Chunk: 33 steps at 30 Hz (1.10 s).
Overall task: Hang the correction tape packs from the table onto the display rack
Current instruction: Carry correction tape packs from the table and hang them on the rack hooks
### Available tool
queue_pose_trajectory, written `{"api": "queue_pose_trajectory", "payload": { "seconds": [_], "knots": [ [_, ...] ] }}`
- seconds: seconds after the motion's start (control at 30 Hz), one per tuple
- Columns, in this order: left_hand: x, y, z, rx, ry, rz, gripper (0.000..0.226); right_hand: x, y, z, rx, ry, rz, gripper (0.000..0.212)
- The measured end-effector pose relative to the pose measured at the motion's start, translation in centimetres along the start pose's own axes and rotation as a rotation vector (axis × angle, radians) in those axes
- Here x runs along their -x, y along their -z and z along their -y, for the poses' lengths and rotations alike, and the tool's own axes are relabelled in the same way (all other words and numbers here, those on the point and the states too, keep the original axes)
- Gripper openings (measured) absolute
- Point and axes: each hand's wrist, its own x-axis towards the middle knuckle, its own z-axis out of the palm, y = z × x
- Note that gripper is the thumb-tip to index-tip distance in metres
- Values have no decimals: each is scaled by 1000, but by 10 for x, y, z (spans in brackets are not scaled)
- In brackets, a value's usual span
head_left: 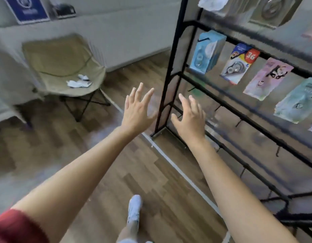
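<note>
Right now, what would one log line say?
left hand: open, empty | right hand: open, empty | display rack: correction tape packs hanging

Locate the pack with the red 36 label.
Head view, upper right: the red-36 pack hangs on the display rack, between the light blue pack and the pink pack.

A home room: folding chair [64, 67], wood floor [134, 172], display rack [171, 67].
</note>
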Motion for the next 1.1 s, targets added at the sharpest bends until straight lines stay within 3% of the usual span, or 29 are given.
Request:
{"api": "queue_pose_trajectory", "payload": {
  "seconds": [0.47,0.63,0.87,1.1],
  "knots": [
    [211,162,257,-94,696,-229,69,85,-139,292,-75,519,529,74],
    [266,232,364,-124,883,-237,69,108,-193,418,-60,607,607,77],
    [294,317,478,-157,986,-295,68,118,-250,552,-94,694,620,75],
    [267,360,581,-131,1023,-327,67,79,-307,656,-96,747,613,73]
  ]
}}
